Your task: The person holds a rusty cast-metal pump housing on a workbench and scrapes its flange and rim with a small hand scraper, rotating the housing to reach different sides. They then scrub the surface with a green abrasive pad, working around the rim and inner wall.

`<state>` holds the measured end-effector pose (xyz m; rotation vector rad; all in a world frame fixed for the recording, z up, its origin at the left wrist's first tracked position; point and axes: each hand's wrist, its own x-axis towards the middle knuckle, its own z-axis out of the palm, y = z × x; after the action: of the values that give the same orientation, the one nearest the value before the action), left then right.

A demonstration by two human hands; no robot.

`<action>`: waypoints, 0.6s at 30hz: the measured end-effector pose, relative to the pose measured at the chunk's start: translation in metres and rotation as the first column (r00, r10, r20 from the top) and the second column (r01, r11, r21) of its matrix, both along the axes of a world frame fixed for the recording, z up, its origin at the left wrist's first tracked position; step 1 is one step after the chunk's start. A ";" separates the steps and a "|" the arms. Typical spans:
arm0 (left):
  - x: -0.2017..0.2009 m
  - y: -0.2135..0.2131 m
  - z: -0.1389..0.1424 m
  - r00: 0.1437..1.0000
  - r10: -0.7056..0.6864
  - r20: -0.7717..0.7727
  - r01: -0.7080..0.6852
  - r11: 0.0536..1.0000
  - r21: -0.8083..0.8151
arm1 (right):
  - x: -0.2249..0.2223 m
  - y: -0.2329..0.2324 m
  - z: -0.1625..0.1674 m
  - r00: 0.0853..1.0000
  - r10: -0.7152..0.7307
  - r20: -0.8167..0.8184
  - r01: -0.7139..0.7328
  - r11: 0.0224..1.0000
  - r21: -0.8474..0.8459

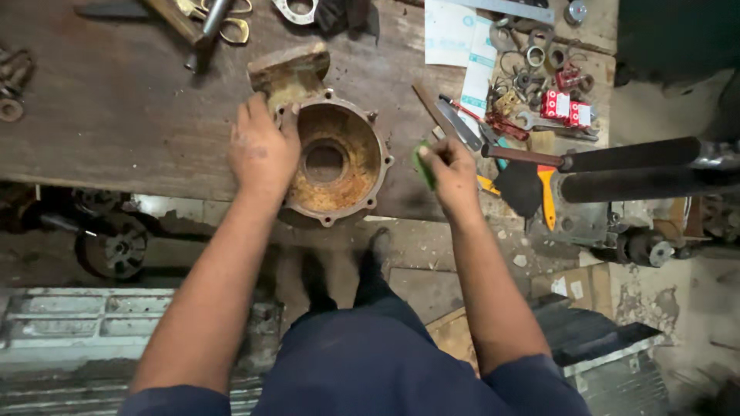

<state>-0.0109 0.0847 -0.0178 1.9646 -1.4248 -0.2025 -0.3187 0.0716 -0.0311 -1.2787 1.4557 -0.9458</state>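
Left hand (262, 150): palm down on the left rim of the rusty round housing (337, 160), fingers spread over its flange and pressing it to the bench; it steadies the part rather than closing around it.
Right hand (451, 171): fingers pinched narrowly on a small green pad (422, 165) (folded, what it is made of is hard to tell); the pad sits just beside the right rim of the housing, whether it touches the rim I cannot tell.
Housing: a cup-shaped casting with a rusted inside, a central hole and small lugs around its flange; it lies open side up at the near edge of the wooden workbench (116, 115), its lower rim overhanging that edge; a blocky foot (289, 69) juts from its far side.
Right part of the bench: a flat file (435, 112), a red-handled tool (482, 117), a spanner (551, 125), loose rings and washers (532, 58), two small red-and-white boxes (566, 108), white paper packets (459, 38); an orange-handled tool (546, 192) near the near edge.
Far edge: scissors with yellowish handles (231, 27) and a metal rod (206, 35).
Right side: two dark cylindrical bars (640, 169) reach in over the bench corner.
Below the bench: the person's dark trousers (370, 354) and a grimy floor.
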 end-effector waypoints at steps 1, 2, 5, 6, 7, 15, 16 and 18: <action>-0.001 0.001 -0.001 1.000 0.015 -0.005 -0.015 1.000 0.014 | 0.000 0.002 0.002 0.994 0.004 0.110 -0.009 0.999 0.048; -0.001 0.001 -0.001 1.000 0.004 0.004 -0.004 1.000 -0.003 | 0.004 0.004 0.004 0.998 0.058 0.014 -0.058 0.998 -0.010; -0.002 0.001 0.000 1.000 -0.011 0.012 0.011 0.999 -0.039 | 0.025 0.006 0.010 0.958 0.123 -0.261 -0.160 0.979 -0.126; -0.003 0.001 0.001 1.000 -0.009 0.000 0.009 1.000 -0.024 | 0.031 0.006 0.012 0.938 0.093 -0.335 -0.143 0.981 -0.129; -0.003 0.002 0.002 1.000 -0.006 -0.011 0.006 1.000 -0.008 | 0.035 0.006 0.014 0.912 0.064 -0.406 -0.128 0.983 -0.133; -0.004 0.002 0.007 1.000 -0.003 0.012 0.003 1.000 -0.018 | 0.042 -0.026 0.015 0.888 0.100 -0.448 -0.176 0.976 -0.130; -0.004 0.002 0.007 1.000 -0.001 0.011 0.001 1.000 -0.023 | 0.043 -0.027 0.015 0.867 0.093 -0.490 -0.173 0.977 -0.121; -0.003 0.001 0.006 1.000 -0.009 0.013 0.010 1.000 -0.025 | 0.045 -0.025 0.015 0.890 0.118 -0.441 -0.198 0.970 -0.140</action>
<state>-0.0140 0.0857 -0.0121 1.9427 -1.4384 -0.1765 -0.2737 0.0467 -0.0163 -1.8018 1.5899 -0.7249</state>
